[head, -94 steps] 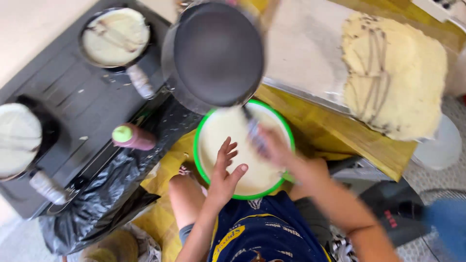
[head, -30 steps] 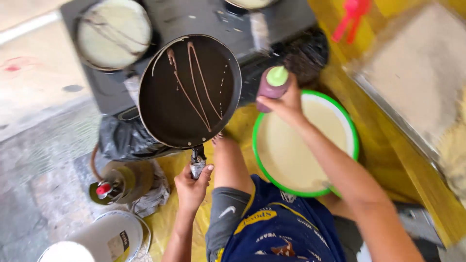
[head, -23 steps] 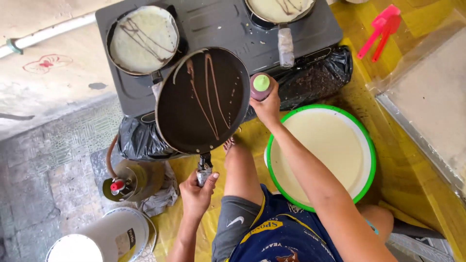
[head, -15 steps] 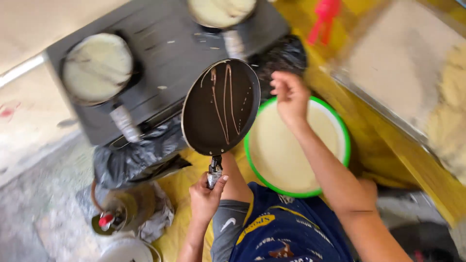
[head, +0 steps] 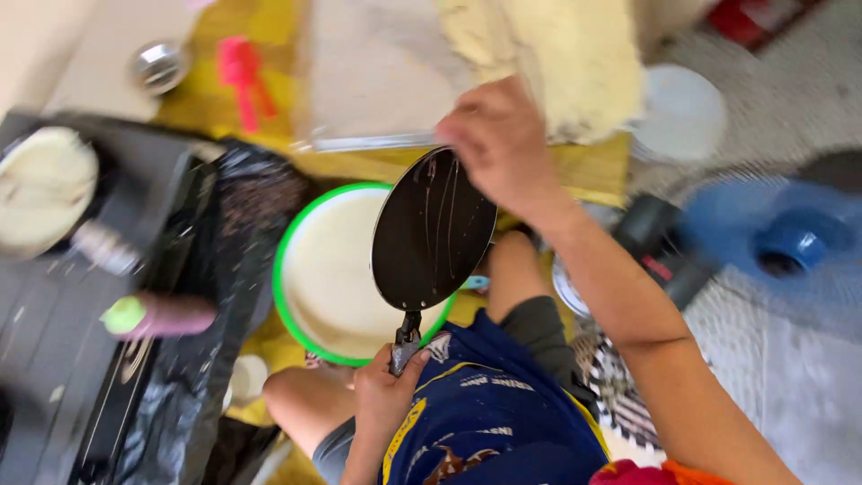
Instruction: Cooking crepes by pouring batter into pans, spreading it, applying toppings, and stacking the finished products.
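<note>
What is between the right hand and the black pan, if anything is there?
Nothing visible stands between them. The right hand is at the upper rim of the black pan, which the left hand holds by its handle, tilted over the green-rimmed bowl of batter. Whether the fingers touch the rim cannot be told.

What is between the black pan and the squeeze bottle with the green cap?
In the head view, the green-rimmed bowl of pale batter lies between the black pan and the squeeze bottle, with crumpled black plastic beside the bottle.

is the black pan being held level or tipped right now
Tipped. The black pan stands steeply over the green-rimmed bowl, its streaked inside facing the camera. The left hand grips its handle; the right hand is at its top rim.
</note>
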